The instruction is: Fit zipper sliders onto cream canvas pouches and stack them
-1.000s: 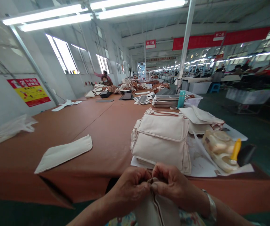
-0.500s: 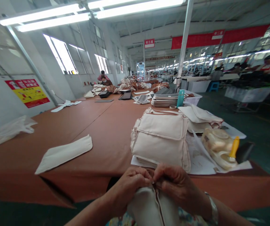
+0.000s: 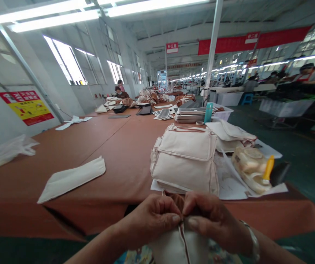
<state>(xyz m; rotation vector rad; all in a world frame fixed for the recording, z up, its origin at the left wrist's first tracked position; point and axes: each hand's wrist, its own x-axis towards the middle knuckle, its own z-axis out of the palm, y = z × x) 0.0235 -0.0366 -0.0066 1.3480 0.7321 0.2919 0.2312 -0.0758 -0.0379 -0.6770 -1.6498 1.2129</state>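
Note:
A cream fabric piece (image 3: 171, 244) with a brown-edged seam down its middle hangs at the table's front edge, close to my body. My left hand (image 3: 157, 214) pinches it on the left of the seam, thumb and fingers pressed together. On the seam's other side my right hand (image 3: 209, 218), with a bangle at the wrist, pinches it too. Both sets of fingertips nearly meet at the top of the seam. Some brown cloth (image 3: 175, 198) shows just beyond them. Just past my hands lies a stack of cream bag pieces (image 3: 185, 157) on white paper.
A brown-covered table (image 3: 113, 143) spreads ahead. On it are a flat cream piece (image 3: 73, 178) to the left and a glue container (image 3: 249, 165) with a yellow-handled tool (image 3: 269, 168) to the right. A turquoise bottle (image 3: 208, 112) stands farther back. People work in the distance.
My fingertips have shifted slightly along the top of the seam, and my left thumb now lies closer to it. More brown cloth shows beyond my hands. The view has turned a little.

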